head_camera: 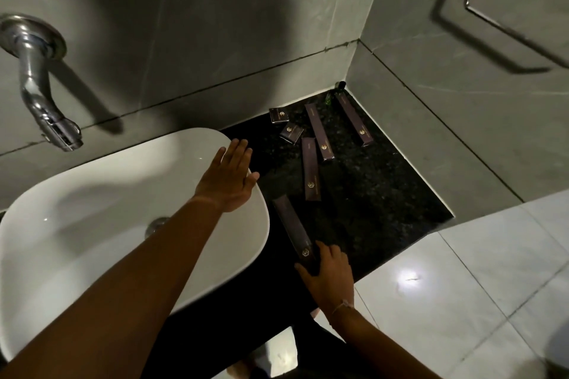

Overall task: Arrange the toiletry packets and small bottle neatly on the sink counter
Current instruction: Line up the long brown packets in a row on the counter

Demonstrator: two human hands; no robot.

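Note:
Several dark purple toiletry packets lie scattered on the black counter (385,194). Two small square packets (289,132) sit near the back wall, and long packets (311,174) lie at different angles behind them and toward the corner. A small green bottle (330,98) stands in the far corner. My right hand (328,274) grips the near end of a long packet (291,229) at the counter's front edge. Held flat with fingers apart, my left hand (229,177) hovers over the basin's right rim, holding nothing.
A white basin (92,194) fills the left side, with a chrome wall tap (40,80) above it. Grey tiled walls close the counter at the back and right. White floor tiles (462,286) lie below the counter's front edge.

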